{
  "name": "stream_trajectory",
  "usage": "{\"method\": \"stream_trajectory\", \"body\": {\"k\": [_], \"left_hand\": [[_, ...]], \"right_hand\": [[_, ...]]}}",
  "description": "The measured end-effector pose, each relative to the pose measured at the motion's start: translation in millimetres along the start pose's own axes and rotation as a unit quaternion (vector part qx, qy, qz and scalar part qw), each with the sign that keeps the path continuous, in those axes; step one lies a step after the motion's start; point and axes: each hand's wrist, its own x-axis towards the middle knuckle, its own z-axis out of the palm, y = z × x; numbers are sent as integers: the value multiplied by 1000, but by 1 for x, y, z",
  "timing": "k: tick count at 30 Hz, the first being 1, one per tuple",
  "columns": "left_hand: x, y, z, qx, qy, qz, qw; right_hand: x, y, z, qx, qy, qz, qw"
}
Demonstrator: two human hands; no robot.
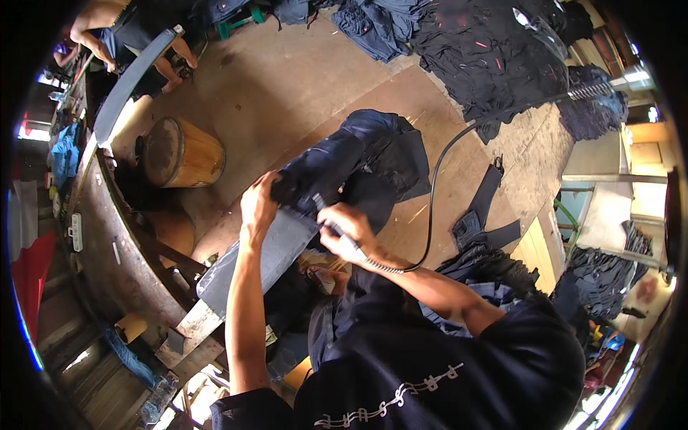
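Note:
Dark denim trousers (373,143) are drawn over the end of a grey padded board (254,269), and their far part hangs beyond it. My left hand (258,204) is closed on the edge of the denim at the board's left side. In my right hand (347,228) is a slim, pen-shaped handheld power tool (318,201), its tip at the cloth. From its rear, a spring-wrapped black cable (432,186) runs under my wrist and arcs away to the upper right. My fingers hide part of the tool, and its contact point is unclear.
A large dark garment pile (494,57) lies at the far right. Dark pieces (480,208) lie on the floor to the right. On the left stand a round wooden drum (183,152), a curved bench (118,222) and another padded board (136,82). Another person (168,75) is at the far left.

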Motion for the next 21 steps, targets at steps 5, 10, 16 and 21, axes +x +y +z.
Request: {"method": "stream_trajectory", "body": {"k": [5,10,16,21], "left_hand": [[-196,-77,-66,-85,129,-64,986],[-366,-81,-132,69,143,-240,958],[-436,46,-309,-46,487,-113,865],[-515,193,-451,223,553,-21,802]], "right_hand": [[-69,-90,123,82,-246,28,965],[-68,-94,151,149,-208,-82,963],[19,-24,130,-68,-142,-37,987],[15,9,172,-17,-230,-171,958]]}}
